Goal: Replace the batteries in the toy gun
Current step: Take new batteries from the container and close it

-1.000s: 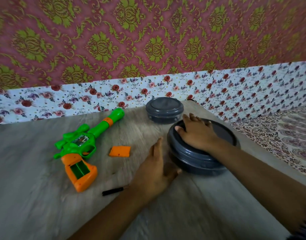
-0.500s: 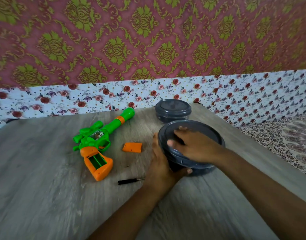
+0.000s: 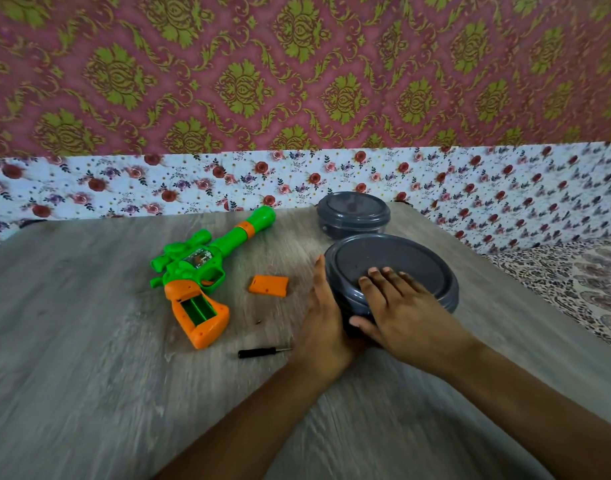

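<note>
The green and orange toy gun [image 3: 196, 268] lies on the wooden table [image 3: 72, 341], its battery compartment [image 3: 197, 306] in the orange grip open and showing no batteries. The orange compartment cover [image 3: 268, 285] lies loose just right of it. A large grey round container [image 3: 418, 268] with its lid on stands to the right. My left hand [image 3: 323, 327] presses with straight fingers against its left wall. My right hand [image 3: 404, 317] lies over the lid's near rim, fingers on top and thumb hooked at the edge.
A small black screwdriver [image 3: 259, 352] lies on the table close to my left wrist. A smaller lidded grey container [image 3: 353, 213] stands behind the large one near the floral wall. Patterned fabric [image 3: 591, 282] lies beyond the table's right edge.
My left hand has come up against the large container's side. My right hand has slid from the lid's far left part back to its near rim. The view has shifted.
</note>
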### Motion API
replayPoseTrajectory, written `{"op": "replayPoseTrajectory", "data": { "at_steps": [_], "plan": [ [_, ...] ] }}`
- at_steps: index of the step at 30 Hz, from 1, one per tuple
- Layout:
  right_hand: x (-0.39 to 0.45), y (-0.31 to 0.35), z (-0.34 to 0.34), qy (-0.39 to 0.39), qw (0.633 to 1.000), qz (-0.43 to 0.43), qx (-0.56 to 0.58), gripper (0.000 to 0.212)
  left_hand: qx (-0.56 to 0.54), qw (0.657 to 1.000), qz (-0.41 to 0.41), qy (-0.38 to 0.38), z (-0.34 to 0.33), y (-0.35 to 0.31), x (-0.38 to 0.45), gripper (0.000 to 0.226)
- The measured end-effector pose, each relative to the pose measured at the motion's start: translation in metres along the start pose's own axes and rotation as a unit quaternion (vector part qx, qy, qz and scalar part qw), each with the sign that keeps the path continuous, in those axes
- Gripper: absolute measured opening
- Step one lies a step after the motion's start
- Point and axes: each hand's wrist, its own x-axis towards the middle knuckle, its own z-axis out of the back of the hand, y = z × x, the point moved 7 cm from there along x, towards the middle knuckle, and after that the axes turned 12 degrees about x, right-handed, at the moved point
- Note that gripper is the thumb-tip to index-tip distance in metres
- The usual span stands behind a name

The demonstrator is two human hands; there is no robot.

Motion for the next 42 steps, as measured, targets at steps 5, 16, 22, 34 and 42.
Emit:
{"op": "replayPoseTrajectory", "data": {
  "at_steps": [5,16,22,34,42],
  "plan": [
    [0.000,0.003,0.002,-0.012,1.000,0.011,-0.007,0.063,-0.018,1.000,0.013,-0.002,0.001,-0.001,0.000,0.131],
    [0.005,0.001,0.024,-0.057,0.998,0.040,-0.002,0.057,-0.038,0.999,0.005,-0.012,0.001,-0.005,-0.003,0.128],
    [0.013,-0.028,0.057,-0.110,0.993,0.002,0.037,0.053,-0.031,0.999,0.019,-0.009,0.007,-0.006,-0.006,0.131],
    [0.017,-0.107,0.035,-0.036,0.984,-0.093,0.149,0.045,-0.010,1.000,0.023,-0.011,0.009,-0.008,-0.009,0.122],
    [0.028,-0.118,0.026,-0.007,0.984,-0.102,0.148,0.050,0.058,0.998,0.030,0.023,0.008,-0.014,-0.010,0.127]
  ]
}}
